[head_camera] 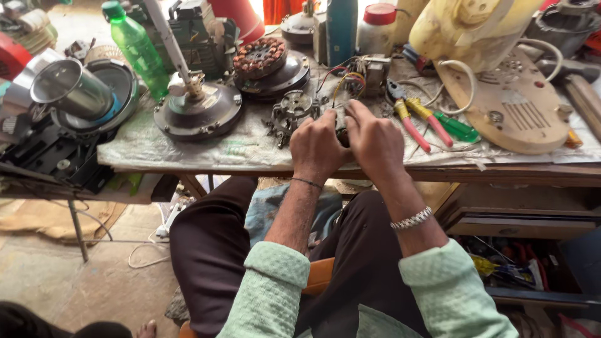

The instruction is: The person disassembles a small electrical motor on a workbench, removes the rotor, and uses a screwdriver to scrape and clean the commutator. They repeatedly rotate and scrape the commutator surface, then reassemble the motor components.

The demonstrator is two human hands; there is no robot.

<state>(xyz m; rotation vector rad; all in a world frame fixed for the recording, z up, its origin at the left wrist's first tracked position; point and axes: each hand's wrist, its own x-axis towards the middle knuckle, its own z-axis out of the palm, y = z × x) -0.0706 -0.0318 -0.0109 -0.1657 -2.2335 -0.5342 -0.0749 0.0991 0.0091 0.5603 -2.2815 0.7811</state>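
Nearest to us we saw dark trousers and pale green rolled cuffs, then the wooden workbench edge (513, 173) with its worn cloth cover. Just past it both hands met over a small dark metal motor part (342, 128) — left hand (318, 149) curled shut on its left side, right hand (375, 143) closed over its right side, fingers bent on top. The part sat between the two palms, mostly hidden by the knuckles, resting on or just above the cloth; we could not tell which. We judged the step a two-handed press or twist on the part: it would go best with wrists level, even pressure from both sides, and the red and yellow wires (346, 78) behind it kept free of the fingers.

Just beside the right hand lay pink-handled pliers (410, 125) and a green-handled screwdriver (457, 128). Left of the hands stood a grey toothed metal gear piece (289, 112), then a round grey motor housing with a white shaft (199, 109). Farther back — a copper-wound stator (260, 56), a green plastic bottle (138, 47), a steel jar (70, 89), a cream plastic appliance base (510, 103).
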